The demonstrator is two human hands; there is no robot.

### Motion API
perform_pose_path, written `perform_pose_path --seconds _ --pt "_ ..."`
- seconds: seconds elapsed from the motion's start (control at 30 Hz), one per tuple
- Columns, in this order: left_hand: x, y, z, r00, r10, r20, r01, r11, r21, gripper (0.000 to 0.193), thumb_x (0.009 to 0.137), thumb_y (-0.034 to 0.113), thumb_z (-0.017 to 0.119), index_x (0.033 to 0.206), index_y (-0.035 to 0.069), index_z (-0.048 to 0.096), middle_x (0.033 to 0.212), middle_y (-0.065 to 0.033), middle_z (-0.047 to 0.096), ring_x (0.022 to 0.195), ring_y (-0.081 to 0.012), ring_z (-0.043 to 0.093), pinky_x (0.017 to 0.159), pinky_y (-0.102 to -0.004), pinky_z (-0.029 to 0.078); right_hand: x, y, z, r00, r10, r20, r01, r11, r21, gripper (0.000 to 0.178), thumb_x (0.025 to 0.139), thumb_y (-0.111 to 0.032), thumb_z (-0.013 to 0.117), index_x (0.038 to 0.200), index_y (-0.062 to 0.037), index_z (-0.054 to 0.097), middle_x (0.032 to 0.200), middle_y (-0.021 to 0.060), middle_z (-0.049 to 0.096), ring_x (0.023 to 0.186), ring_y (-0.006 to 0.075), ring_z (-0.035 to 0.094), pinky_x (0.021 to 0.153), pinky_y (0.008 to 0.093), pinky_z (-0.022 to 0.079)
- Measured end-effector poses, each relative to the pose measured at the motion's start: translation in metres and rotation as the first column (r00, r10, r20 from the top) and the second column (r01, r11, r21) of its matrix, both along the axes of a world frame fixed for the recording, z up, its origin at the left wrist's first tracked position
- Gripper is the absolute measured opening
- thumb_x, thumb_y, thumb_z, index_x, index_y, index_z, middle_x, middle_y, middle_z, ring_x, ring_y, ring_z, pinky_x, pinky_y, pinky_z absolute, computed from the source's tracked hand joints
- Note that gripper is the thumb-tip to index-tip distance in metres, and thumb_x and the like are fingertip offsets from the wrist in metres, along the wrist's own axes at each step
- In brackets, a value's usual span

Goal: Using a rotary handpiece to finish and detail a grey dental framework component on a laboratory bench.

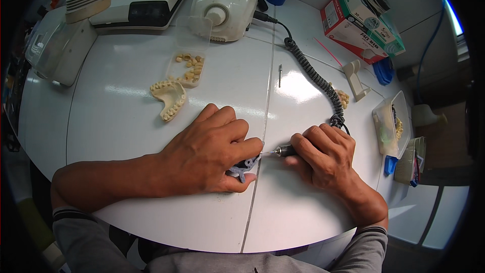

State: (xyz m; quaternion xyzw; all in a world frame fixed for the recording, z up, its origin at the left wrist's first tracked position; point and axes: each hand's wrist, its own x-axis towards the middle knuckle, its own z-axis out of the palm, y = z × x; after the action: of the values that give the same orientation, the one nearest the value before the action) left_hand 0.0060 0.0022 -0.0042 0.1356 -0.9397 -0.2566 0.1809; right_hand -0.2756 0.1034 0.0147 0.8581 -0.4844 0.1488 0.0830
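My left hand (209,154) rests on the white table (126,121) and pinches a small grey-blue dental piece (243,168) between thumb and fingers; most of the piece is hidden under the hand. My right hand (326,156) grips a slim rotary handpiece (284,150) like a pen. Its thin metal tip points left and meets the piece at my left fingertips. A black coiled cord (316,76) runs from the handpiece up to a white motor unit (227,2) at the back.
A cream dental jaw model (169,98) lies left of centre beside a clear tray of loose cream teeth (191,65). A spare bur (280,75) lies mid-table. A white handpiece stand (355,81), cardboard boxes (361,20) and a clear container (391,126) sit to the right.
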Motion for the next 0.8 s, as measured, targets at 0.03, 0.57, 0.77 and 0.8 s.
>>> perform_pose_path --seconds 0.03,0.57,0.77,0.8 --pt "0.0001 0.0 -0.0001 1.0 0.0 0.0 0.0 1.0 -0.004 0.042 0.08 0.039 0.094 0.099 0.01 0.07 0.095 -0.0063 0.056 0.095 -0.0264 0.052 0.09 -0.0426 0.044 0.0001 -0.0002 0.0002 1.0 0.001 0.0 -0.001 1.0 0.0 0.034 0.096 -0.047 0.084 0.1 -0.0152 0.072 0.08 -0.0022 0.057 0.065 0.0146 0.057 0.057 0.0329 0.043" --pt "-0.0006 -0.0001 -0.0015 1.0 -0.004 -0.004 0.004 1.0 -0.005 0.042 0.081 0.039 0.094 0.099 0.01 0.07 0.096 -0.0059 0.056 0.095 -0.0258 0.052 0.088 -0.0421 0.043 -0.0013 0.0004 -0.0017 1.0 0.003 -0.005 -0.003 1.0 -0.009 0.036 0.096 -0.05 0.083 0.099 -0.0156 0.072 0.079 -0.0029 0.057 0.065 0.0137 0.056 0.057 0.0323 0.042" --pt "0.0015 0.0012 0.0009 1.0 0.003 0.008 -0.002 1.0 -0.012 0.043 0.08 0.04 0.095 0.1 0.01 0.07 0.096 -0.0059 0.056 0.095 -0.0257 0.052 0.089 -0.0421 0.043 0.0 0.0004 -0.0004 1.0 -0.001 -0.01 0.001 1.0 -0.013 0.036 0.096 -0.05 0.083 0.098 -0.0157 0.073 0.079 -0.0031 0.057 0.065 0.0134 0.055 0.057 0.032 0.041" --pt "0.0017 0.0011 0.0008 1.0 0.003 0.008 -0.003 1.0 -0.012 0.043 0.08 0.04 0.095 0.1 0.01 0.07 0.096 -0.0059 0.056 0.095 -0.0257 0.052 0.089 -0.0421 0.043 0.0001 0.0004 -0.0006 1.0 -0.003 -0.011 0.002 1.0 -0.015 0.036 0.096 -0.051 0.083 0.098 -0.0158 0.073 0.079 -0.0031 0.057 0.065 0.0132 0.055 0.057 0.0318 0.041"
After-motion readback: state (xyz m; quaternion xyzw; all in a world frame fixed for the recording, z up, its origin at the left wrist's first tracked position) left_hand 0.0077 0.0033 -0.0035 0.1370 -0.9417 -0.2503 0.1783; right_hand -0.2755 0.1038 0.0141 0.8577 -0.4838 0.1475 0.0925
